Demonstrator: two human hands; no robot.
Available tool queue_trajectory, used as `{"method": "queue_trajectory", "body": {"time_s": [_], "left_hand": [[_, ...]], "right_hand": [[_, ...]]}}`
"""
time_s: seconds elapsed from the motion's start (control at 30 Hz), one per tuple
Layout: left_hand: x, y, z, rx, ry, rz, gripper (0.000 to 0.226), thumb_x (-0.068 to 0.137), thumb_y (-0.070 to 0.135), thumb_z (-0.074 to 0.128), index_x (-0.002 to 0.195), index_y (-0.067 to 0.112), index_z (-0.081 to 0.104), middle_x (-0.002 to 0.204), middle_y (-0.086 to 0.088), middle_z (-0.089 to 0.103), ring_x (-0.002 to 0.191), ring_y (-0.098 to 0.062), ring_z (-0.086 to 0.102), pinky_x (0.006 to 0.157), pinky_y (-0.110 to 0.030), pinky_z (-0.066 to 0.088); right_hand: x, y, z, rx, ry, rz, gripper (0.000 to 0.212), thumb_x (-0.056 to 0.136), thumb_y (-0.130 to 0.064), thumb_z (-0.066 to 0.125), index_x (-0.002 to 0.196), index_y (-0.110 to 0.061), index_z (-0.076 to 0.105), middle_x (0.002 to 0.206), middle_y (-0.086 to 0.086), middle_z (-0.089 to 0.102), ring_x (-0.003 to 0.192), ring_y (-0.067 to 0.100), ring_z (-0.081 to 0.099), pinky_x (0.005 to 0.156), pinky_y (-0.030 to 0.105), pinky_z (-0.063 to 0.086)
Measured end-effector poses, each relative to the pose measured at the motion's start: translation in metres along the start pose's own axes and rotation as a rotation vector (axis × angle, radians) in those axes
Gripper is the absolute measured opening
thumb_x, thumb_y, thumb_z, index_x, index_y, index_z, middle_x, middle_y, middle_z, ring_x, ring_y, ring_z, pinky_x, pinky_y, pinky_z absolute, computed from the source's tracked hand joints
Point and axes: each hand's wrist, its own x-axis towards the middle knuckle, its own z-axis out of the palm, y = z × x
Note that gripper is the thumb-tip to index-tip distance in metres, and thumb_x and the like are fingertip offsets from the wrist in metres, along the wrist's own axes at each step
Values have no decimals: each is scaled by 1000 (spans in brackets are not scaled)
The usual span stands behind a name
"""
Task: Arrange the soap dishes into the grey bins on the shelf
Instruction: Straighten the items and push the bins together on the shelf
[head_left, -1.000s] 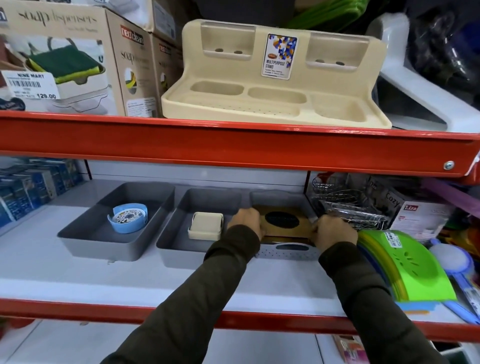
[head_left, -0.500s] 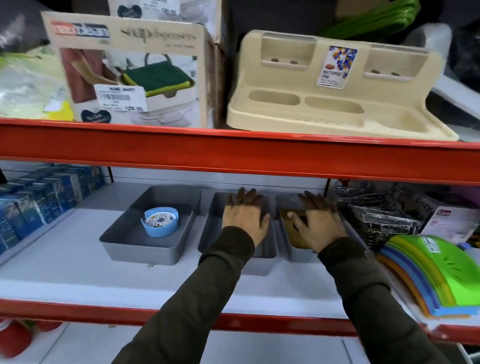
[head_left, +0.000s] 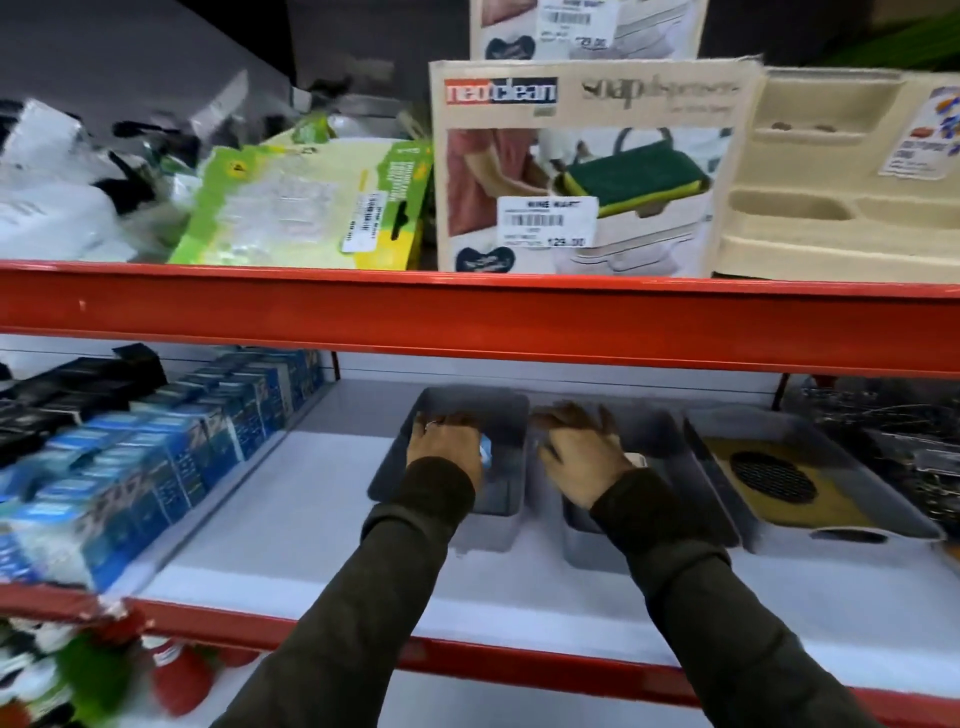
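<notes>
Soap dishes | left hand (head_left: 444, 448) palm-down, fingers curled over blue dish (head_left: 485, 450) | right hand (head_left: 581, 453) splayed flat

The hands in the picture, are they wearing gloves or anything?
No gloves: both hands are bare. The left hand has a ring on one finger. Both arms are covered to the wrist by long, dark olive-brown sleeves of soft-looking fabric. No watch or bracelet shows.

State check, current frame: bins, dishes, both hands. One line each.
Left grey bin: upright, left hand inside.
Middle grey bin: upright, right hand inside.
Right grey bin: upright, holds the brown dish.
Brown soap dish: flat, untouched.
Blue soap dish: mostly hidden under left hand.
Left hand: palm down, grip unclear.
Right hand: palm down, grip unclear.
</notes>
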Motion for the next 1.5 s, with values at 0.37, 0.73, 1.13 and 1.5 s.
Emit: {"method": "queue_trajectory", "body": {"time_s": [0.37,0.73,1.13,1.5], "left_hand": [[10,-43,36,-238,-134,-59,48,93,25,54,138,8,52,137,-13,58,123,-29,58,106,-37,49],[22,-49,29,-1041,-247,-293,56,102,39,27,145,7,43,145,-23,47,130,-37,50,113,-42,39],[26,-52,23,-1394,-317,-356,54,103,33,31,130,-6,58,125,-26,65,118,-36,62,101,-38,49],[4,0,-23,-849,-72,-18,51,102,40,31,150,24,38,157,-6,39,141,-27,41,120,-34,29]], "right_hand": [[16,-67,44,-183,-188,-56,34,91,-25,49,122,-21,63,125,3,66,119,26,51,107,50,25],[27,-96,22,616,-194,441,32,100,-17,38,119,-1,58,122,23,61,113,33,57,100,41,43],[30,-97,22,1325,-66,765,31,98,-17,43,72,-10,58,50,2,65,53,12,59,40,15,48],[-5,-39,-39,813,134,322,41,95,4,40,133,-1,54,144,16,50,133,28,47,116,33,32]]}}
